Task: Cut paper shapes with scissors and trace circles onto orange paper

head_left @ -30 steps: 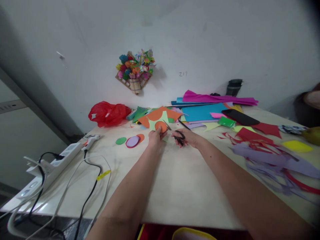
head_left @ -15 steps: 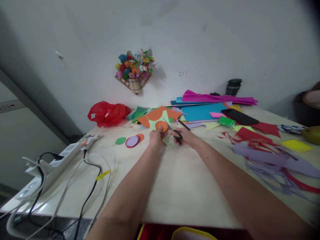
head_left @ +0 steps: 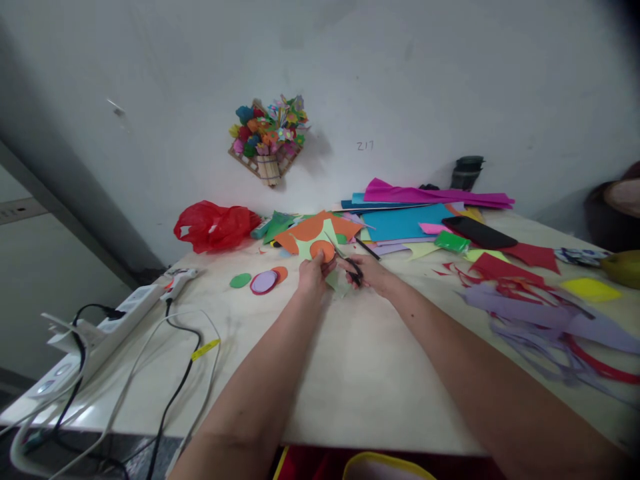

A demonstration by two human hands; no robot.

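My left hand (head_left: pixel 313 275) is closed, pinching an orange paper circle (head_left: pixel 323 251) laid over a pale green paper sheet (head_left: pixel 306 248). In my right hand (head_left: pixel 367 270) is a pair of black-handled scissors (head_left: pixel 354 272), fingers wrapped round the handles. The blades reach up and left to the pale green sheet, just right of the orange circle. Behind the held paper lies a larger orange paper sheet (head_left: pixel 315 228). Left of my hands rest a green paper circle (head_left: pixel 241 281) and a small stack with a lilac circle (head_left: pixel 265 281) on top.
A red plastic bag (head_left: pixel 216 228) lies at the back left. A power strip (head_left: pixel 100 337) and cables run along the left edge. Coloured sheets (head_left: pixel 400 225), a dark phone (head_left: pixel 479 232) and paper scraps (head_left: pixel 545 313) cover the right side. A paper flower decoration (head_left: pixel 270 140) hangs on the wall.
Almost nothing differs. Both hands keep their places on the paper and scissors; the whole view has shifted very slightly.
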